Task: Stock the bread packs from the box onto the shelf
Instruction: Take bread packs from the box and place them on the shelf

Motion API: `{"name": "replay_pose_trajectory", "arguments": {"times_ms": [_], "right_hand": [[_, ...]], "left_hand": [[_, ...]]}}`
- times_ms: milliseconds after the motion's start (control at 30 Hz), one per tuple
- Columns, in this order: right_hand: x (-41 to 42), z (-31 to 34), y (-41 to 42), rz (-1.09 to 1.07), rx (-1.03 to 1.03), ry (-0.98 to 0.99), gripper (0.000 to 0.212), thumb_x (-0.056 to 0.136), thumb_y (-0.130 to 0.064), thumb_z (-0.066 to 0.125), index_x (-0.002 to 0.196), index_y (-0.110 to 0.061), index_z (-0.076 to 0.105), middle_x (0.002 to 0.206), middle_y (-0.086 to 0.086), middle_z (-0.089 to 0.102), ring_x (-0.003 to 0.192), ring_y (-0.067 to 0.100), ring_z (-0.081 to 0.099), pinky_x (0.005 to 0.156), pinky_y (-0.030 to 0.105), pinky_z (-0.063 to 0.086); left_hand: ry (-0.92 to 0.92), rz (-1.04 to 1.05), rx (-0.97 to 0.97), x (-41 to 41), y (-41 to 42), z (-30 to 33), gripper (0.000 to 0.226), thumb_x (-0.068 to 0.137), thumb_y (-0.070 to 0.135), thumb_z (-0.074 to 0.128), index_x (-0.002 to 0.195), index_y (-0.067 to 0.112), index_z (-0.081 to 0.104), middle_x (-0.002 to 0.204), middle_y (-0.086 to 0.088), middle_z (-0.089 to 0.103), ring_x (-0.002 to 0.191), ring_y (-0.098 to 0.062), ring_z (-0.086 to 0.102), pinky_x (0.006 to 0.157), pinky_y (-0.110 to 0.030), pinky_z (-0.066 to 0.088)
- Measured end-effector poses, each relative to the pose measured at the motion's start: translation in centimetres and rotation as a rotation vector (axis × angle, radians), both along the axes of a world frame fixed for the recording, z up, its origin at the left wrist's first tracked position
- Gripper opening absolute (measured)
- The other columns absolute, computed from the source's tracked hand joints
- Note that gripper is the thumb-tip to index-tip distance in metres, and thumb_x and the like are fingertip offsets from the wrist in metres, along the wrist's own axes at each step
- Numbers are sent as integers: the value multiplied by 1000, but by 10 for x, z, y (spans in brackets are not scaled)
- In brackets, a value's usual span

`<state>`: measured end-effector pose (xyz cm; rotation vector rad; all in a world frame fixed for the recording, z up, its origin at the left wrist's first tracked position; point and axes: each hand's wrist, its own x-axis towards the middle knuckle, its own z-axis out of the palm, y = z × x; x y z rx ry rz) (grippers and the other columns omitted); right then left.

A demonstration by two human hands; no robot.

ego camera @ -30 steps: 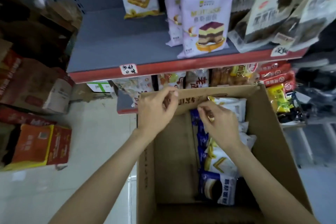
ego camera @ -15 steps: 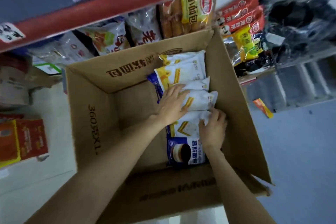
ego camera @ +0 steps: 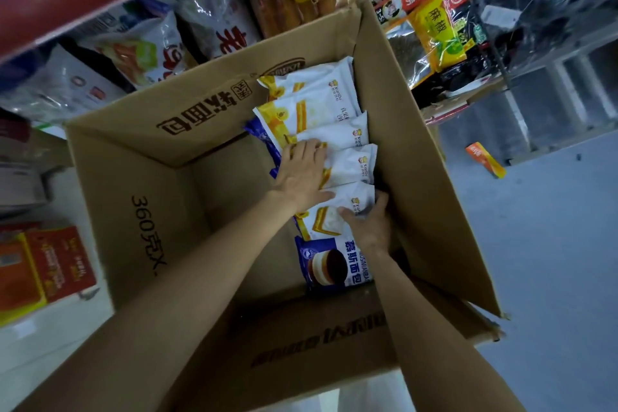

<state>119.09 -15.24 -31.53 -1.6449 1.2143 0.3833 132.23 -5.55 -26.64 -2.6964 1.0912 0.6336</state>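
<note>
Inside the cardboard box (ego camera: 140, 177), white bread packs (ego camera: 321, 104) stand in a row. The left hand (ego camera: 301, 174) rests flat on them, fingers straight; the right hand (ego camera: 369, 222) seemingly curls around the nearest pack (ego camera: 334, 214).

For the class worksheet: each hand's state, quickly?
Left hand: open, flat on white-and-yellow plastic bread packs.
Right hand: gripping the nearest white-and-yellow pack.

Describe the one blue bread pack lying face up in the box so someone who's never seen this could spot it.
In the open cardboard box, a row of packs lines the right wall. The blue pack is the nearest one, beside the right hand. It alone shows a dark round cake on blue; the packs beyond are white and yellow.
</note>
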Motion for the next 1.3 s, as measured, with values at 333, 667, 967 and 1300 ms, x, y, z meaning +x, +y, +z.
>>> {"name": "replay_pose_trajectory", "arguments": {"times_ms": [333,667,967,1300], "right_hand": [[8,7,14,219,-110,-117,59,71,-33,80,123,-17,54,114,6,65,105,22,62,84,32,51],[7,14,-10,560,-171,-193,30,85,-12,67,112,0,65,107,13,64,93,25,63,76,28,47],[34,125,17,805,-331,-462,20,95,-21,53,112,-12,60,106,8,63,98,27,55,77,39,47],[84,273,47,982,-268,-667,21,100,-28,42,115,-16,51,84,14,60,72,33,59,62,56,52]], "left_hand": [[221,140,-10,-7,34,4,90,78,42,72,146,23,17,135,-9,45,111,-33,55,82,-42,46],[241,435,-237,-4,82,7,62,87,44,61,135,21,31,118,-5,58,102,-31,58,70,-35,41],[21,945,-656,-19,161,100,45,87,45,61,118,16,46,99,-1,69,88,-29,66,70,-42,52],[-117,1277,-1167,-48,218,234,38,88,16,65,119,11,44,106,7,57,97,-9,58,74,-16,48]]}}
